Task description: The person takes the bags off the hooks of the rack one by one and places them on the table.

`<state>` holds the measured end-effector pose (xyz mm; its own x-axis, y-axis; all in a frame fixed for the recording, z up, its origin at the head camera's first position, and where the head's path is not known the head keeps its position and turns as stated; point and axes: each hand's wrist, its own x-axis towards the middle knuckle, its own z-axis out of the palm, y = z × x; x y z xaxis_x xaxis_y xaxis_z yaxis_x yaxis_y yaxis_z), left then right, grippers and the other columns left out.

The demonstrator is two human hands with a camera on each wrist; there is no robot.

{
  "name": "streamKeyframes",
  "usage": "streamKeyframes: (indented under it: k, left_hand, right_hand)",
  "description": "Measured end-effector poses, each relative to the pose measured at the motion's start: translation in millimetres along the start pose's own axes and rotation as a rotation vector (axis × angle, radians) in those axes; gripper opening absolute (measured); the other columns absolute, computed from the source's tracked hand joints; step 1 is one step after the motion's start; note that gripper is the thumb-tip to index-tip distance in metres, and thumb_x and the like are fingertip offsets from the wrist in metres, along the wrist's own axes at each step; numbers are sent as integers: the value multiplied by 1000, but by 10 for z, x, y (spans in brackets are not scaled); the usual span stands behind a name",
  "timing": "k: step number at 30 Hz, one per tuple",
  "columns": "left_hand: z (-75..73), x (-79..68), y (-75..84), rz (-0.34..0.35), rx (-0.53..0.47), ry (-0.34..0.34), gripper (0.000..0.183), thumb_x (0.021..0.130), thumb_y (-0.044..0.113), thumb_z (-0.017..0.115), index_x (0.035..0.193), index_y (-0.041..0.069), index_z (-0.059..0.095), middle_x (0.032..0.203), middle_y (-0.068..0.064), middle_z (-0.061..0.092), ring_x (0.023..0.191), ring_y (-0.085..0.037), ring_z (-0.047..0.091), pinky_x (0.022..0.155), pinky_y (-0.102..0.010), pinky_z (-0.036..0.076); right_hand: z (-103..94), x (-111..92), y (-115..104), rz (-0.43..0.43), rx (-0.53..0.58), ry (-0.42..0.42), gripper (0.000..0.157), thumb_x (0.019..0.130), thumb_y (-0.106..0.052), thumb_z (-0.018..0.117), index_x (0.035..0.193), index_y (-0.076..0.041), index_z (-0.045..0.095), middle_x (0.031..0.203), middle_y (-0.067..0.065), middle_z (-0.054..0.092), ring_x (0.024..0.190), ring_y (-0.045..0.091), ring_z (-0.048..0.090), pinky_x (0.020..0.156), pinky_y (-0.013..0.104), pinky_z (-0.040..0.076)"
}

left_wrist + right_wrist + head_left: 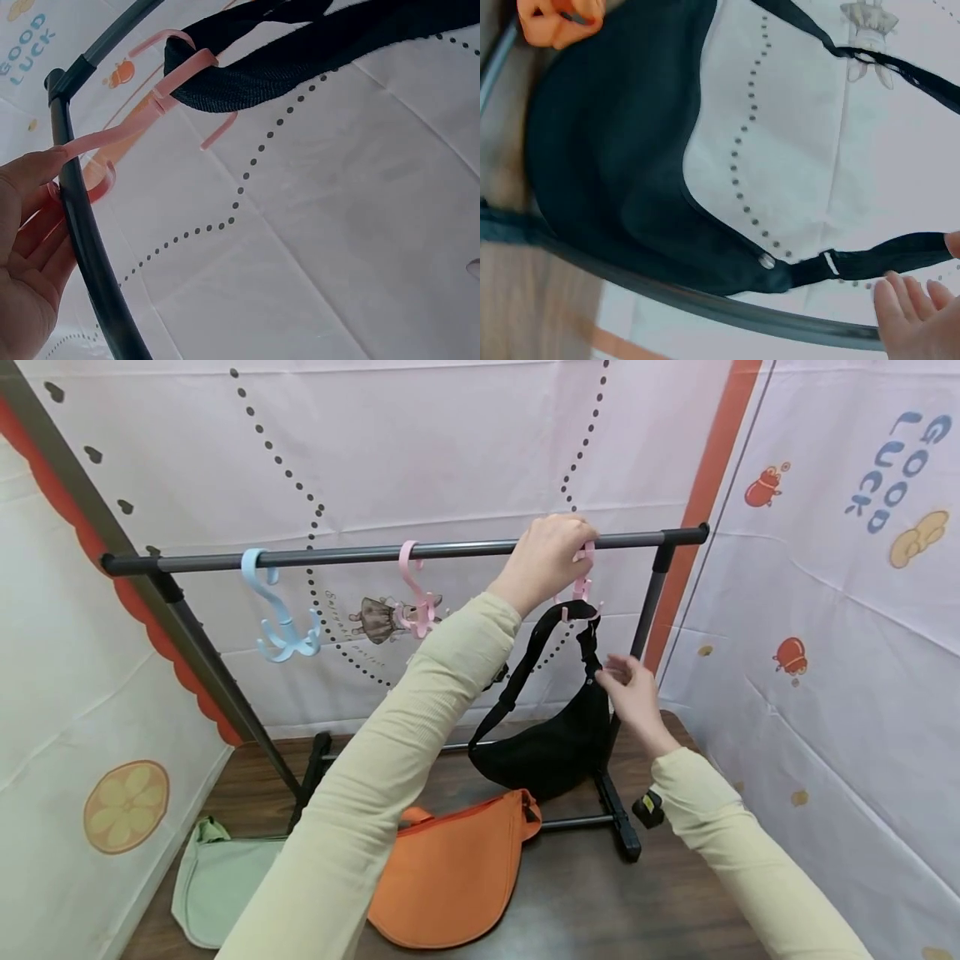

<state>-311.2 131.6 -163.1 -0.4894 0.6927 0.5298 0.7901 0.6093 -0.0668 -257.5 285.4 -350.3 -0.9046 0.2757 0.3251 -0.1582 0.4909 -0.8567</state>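
Note:
My left hand (546, 553) is up at the right part of the dark rail (480, 549), where it pinches the top of a pink hook (112, 137) between thumb and fingers. From that hook's lower prongs hangs a black crossbody bag (553, 750), its strap (247, 79) looped over them. Beside the bag's right-hand strap is my right hand (632, 697), fingers relaxed and fairly straight, close to the strap's buckle end (829, 262). Its thumb overlaps the strap in the right wrist view. The bag's body dangles above the rack's base.
Left along the rail hang a second pink hook (418, 593) and a light blue hook (279, 610). An orange bag (453, 877) and a pale green bag (228, 885) lie on the wooden table (592, 902). Printed cloth walls (825, 610) surround the rack.

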Motion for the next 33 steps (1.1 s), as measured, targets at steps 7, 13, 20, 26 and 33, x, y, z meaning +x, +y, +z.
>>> streamKeyframes:
  k: [7,13,20,26,33]
  left_hand:
    - [9,-5,10,-7,-22,13,14,84,8,53,89,9,66,90,-1,63,84,-15,54,77,-28,43]
    - [21,-38,-4,-3,-32,36,14,84,8,55,90,9,68,93,0,65,88,-14,56,80,-27,43]
    - [23,-32,13,10,-29,58,16,84,8,55,93,9,69,99,1,66,94,-15,57,83,-28,44]
    - [24,-42,28,-6,-23,57,15,85,8,54,90,10,68,101,2,66,97,-15,57,85,-27,43]
    - [34,-42,21,-8,-48,79,14,82,6,54,78,11,66,95,3,66,93,-14,57,81,-27,44]
  right_hand:
    - [37,315,-201,-174,23,194,35,84,-4,57,117,5,54,113,19,59,103,29,58,87,39,47]
    - [97,424,-319,-308,40,241,23,83,-2,59,104,6,61,99,19,63,91,27,62,79,40,51]
    - [148,450,-324,-332,35,313,14,80,-5,63,91,4,63,88,15,65,79,13,62,75,34,53]
    - [79,465,-358,-369,-15,362,14,84,-3,58,91,5,67,83,17,67,71,1,56,68,9,46]
    - [-120,537,-548,-493,-121,393,17,83,-1,55,90,3,70,82,14,67,73,19,63,65,5,42]
